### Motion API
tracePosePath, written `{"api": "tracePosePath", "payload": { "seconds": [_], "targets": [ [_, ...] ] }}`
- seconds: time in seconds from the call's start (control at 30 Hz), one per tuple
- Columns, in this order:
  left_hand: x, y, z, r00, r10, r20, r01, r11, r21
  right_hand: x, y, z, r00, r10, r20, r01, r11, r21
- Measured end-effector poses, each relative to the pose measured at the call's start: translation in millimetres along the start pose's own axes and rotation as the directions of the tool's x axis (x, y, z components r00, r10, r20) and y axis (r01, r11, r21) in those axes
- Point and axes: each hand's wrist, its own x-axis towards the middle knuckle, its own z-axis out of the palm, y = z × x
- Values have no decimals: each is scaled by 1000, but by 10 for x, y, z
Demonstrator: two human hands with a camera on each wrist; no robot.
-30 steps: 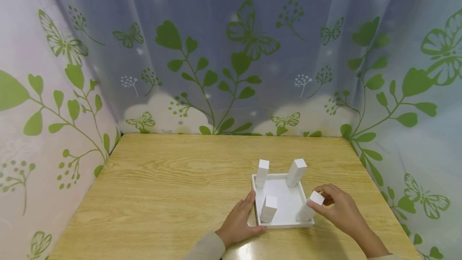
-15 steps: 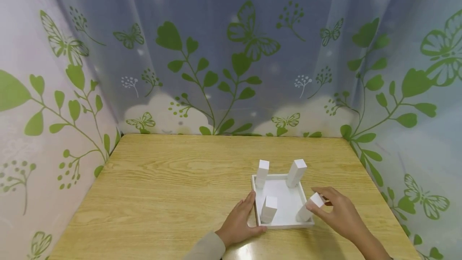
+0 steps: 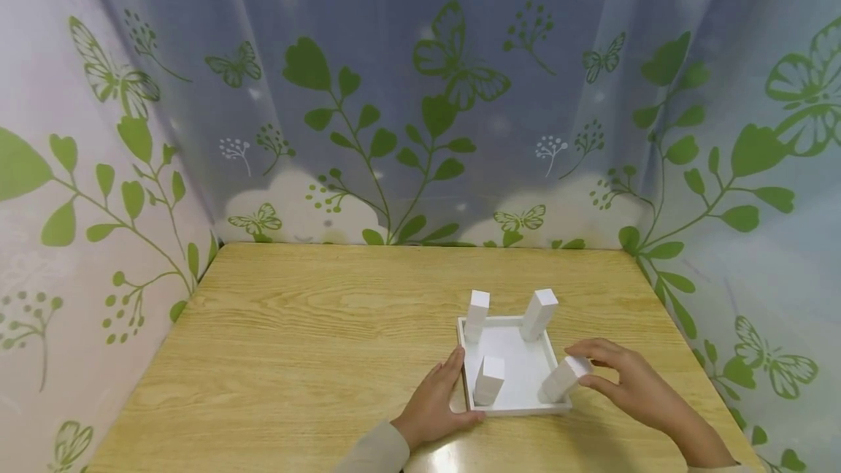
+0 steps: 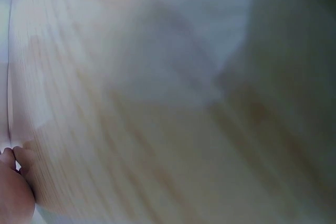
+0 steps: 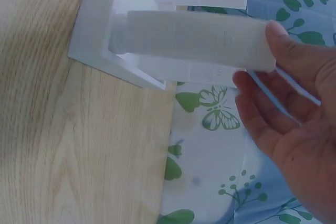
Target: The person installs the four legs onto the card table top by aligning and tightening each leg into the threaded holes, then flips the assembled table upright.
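Note:
In the head view a white square tabletop (image 3: 515,365) with a raised rim lies on the table, and several white square legs rise from its corners. My left hand (image 3: 432,406) rests against its near left corner, fingers straight along the left side and thumb at the front edge. My right hand (image 3: 634,385) is at the upper end of the near right leg (image 3: 557,383), which leans to the right. In the right wrist view, the thumb touches the end of that leg (image 5: 194,36), with the fingers bent below it. The left wrist view is mostly blurred.
Another leg, the near left one (image 3: 489,382), stands close by my left thumb. Two more, the far left (image 3: 477,316) and far right (image 3: 539,314), rise at the back. The wooden table (image 3: 296,341) meets a patterned curtain (image 3: 407,130) behind and at both sides.
My right thumb has slid from the front of the near right leg to its right side, and the hand has shifted slightly right. That leg's top leans a little differently. The left hand stays put.

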Motion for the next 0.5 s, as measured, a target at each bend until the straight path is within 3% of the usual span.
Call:
{"api": "tracePosePath", "payload": {
  "seconds": [0.17,0.37,0.5],
  "targets": [
    [3,-6,5,1000,3,-4,-3,1000,7,10,-12,105,988,113,-106,-121,990,-68],
    [7,-12,14,1000,7,-13,-7,1000,22,34,-106,233,947,239,-216,-268,956,-116],
    [5,-15,8,1000,20,-20,-19,999,28,35,-163,281,922,274,-272,-318,939,-131]
  ]
}}
